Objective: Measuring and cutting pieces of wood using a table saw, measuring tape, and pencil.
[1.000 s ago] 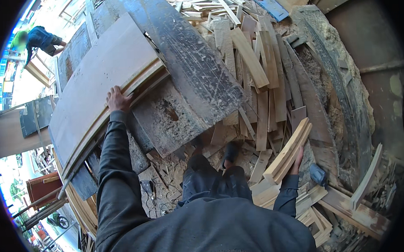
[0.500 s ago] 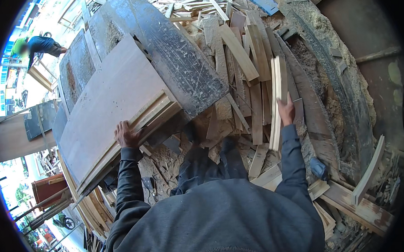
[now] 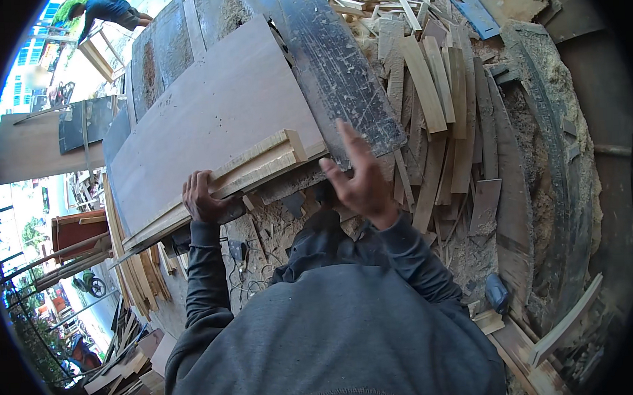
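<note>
A large pale plywood sheet [image 3: 220,96] lies slanted over a dark, scratched worktop [image 3: 346,76]. Along its near edge lie long pale wooden strips [image 3: 258,161], side by side and touching. My left hand [image 3: 202,197] grips these strips near their middle, fingers bent over the top and thumb on the near side. To the right of the strips' squared end, my right hand [image 3: 362,185] hovers with fingers and thumb apart, holding nothing. What lies under the sheet's near edge is mostly hidden.
Sawdust-covered planks [image 3: 433,115] lie heaped to the right, beside a dusty curved ledge [image 3: 533,153]. A blue metal piece [image 3: 472,11] rests behind them. Cables [image 3: 242,271] and scraps litter the floor at my feet. Far left, another person [image 3: 110,12] bends over a wooden frame [image 3: 98,55].
My right hand has let go of the wooden strip it held over the plank heap and come left to the sheet's edge, opening. My left hand stays on the strips. The view has shifted.
</note>
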A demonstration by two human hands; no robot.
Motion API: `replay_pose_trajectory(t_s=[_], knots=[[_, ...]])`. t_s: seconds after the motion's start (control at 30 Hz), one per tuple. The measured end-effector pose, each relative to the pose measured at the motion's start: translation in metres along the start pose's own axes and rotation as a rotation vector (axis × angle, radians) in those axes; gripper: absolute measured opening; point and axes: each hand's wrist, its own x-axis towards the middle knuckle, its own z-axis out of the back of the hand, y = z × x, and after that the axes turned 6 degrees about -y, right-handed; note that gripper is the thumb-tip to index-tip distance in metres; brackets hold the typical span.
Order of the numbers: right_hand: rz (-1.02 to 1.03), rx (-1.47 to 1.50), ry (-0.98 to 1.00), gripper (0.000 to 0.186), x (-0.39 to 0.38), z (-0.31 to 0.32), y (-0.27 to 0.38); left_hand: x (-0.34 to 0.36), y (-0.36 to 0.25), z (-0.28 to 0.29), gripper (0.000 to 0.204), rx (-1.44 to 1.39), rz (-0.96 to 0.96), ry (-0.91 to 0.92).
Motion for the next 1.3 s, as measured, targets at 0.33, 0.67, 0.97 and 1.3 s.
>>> replay_pose_trajectory(t_s=[0.33, 0.67, 0.97, 1.3], knots=[[0.422, 0.224, 0.467, 0.037, -0.044, -0.055, 0.056, -0.008, 0.000, -0.085, 0.077, -0.024, 0.093, 0.155], [0.116, -0.277, 0.527, 0.030, -0.116, 0.004, -0.041, -0.045, 0.064, -0.104, 0.081, -0.076, 0.081, 0.298], [-0.265, -0.460, 0.366, 0.023, -0.152, 0.068, -0.074, -0.071, 0.130, -0.075, 0.063, 0.089, 0.166, 0.560], [-0.264, -0.431, 0.357, 0.023, -0.137, 0.039, -0.061, -0.016, 0.008, -0.119, 0.066, -0.003, 0.191, 0.490]])
